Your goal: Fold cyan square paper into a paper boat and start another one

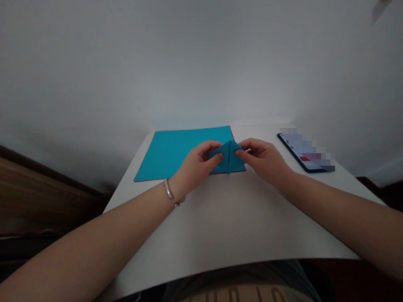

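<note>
Between my two hands is a small folded piece of blue paper [225,161], with a pointed top and a crease or slit down its middle. My left hand [201,161] pinches its left side, thumb in front and fingers behind. On the right side, my right hand [260,157] grips it in a similar pinch. Behind and left of the folded paper lies a large flat blue sheet [176,153] with a thin red edge showing along its right and front sides. My hands hide part of that sheet.
A white table [245,222] bears these things and stands against a pale wall [201,63]. A phone [302,153] with a lit, partly blurred screen lies on the table's right side. Left of the table is a brown wooden surface [40,197].
</note>
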Available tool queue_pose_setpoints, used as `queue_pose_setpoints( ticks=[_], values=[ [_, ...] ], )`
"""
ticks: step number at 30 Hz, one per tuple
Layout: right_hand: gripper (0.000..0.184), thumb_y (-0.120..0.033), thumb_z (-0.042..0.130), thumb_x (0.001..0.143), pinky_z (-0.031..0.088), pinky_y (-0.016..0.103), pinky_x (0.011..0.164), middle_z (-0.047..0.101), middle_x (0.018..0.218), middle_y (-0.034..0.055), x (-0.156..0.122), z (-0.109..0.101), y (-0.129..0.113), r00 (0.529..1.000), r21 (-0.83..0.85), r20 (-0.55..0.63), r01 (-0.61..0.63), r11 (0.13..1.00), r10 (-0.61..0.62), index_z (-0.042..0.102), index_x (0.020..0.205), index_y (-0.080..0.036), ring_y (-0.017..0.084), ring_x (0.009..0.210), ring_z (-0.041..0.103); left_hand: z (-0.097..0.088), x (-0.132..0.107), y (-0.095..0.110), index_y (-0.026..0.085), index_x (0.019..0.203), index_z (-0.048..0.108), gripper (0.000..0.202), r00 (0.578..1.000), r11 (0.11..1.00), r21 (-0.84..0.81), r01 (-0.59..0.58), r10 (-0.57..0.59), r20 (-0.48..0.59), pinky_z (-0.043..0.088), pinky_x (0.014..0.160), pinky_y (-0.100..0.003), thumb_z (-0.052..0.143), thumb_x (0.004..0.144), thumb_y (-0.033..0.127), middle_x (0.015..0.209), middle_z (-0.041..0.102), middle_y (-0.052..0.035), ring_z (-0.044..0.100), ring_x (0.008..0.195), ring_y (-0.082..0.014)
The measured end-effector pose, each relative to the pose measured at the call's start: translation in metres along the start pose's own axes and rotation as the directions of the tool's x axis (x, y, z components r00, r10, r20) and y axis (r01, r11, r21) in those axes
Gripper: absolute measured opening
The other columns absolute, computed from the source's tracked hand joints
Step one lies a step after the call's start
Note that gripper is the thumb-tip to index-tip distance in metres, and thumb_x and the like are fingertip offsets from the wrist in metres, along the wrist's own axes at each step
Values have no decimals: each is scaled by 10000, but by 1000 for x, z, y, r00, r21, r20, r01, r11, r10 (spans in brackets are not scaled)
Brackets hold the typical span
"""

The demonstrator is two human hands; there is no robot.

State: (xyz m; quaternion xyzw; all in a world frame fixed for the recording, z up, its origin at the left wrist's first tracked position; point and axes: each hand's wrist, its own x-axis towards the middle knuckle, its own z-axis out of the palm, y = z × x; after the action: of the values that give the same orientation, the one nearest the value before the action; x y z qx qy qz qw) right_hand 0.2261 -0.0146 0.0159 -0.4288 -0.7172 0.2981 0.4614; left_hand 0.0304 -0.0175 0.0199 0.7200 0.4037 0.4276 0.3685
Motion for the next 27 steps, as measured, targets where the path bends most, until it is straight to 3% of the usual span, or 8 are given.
queue_pose_setpoints(
  ticks=[6, 11, 22, 27],
  values=[
    [141, -324, 650, 781, 493, 311, 647, 700, 902, 37, 2, 5, -9, 999, -20, 0, 47, 999, -47, 705, 851, -216, 182, 815, 624, 1, -2, 9, 211, 995, 673, 203, 992, 992, 104, -74, 84, -92, 484, 824, -311, 596, 845, 325, 996, 686, -28, 611, 942, -180],
    [137, -338, 682, 754, 506, 317, 656, 711, 860, 21, 2, 7, -7, 1000, 58, -29, -4, 998, 6, 717, 831, -229, 177, 780, 638, 1, -1, 7, 204, 906, 682, 166, 976, 997, 22, -78, 81, -202, 496, 789, -292, 663, 795, 326, 915, 703, -16, 632, 863, -168],
    [122, -332, 707, 728, 509, 369, 767, 727, 883, 19, 1, 6, -3, 999, 167, -31, -23, 986, 28, 744, 819, -261, 197, 854, 647, 2, 0, 5, 221, 873, 709, 124, 969, 994, -32, -106, 96, -229, 503, 790, -279, 673, 786, 302, 890, 716, -2, 644, 846, -156],
    [119, -328, 712, 720, 503, 388, 819, 728, 903, 20, 2, 5, 0, 999, 208, -33, -18, 978, 25, 748, 816, -268, 204, 891, 646, 2, 0, 6, 212, 831, 708, 123, 969, 991, -105, -79, 51, -242, 494, 776, -273, 697, 763, 314, 863, 707, -3, 634, 833, -154]
  ],
)
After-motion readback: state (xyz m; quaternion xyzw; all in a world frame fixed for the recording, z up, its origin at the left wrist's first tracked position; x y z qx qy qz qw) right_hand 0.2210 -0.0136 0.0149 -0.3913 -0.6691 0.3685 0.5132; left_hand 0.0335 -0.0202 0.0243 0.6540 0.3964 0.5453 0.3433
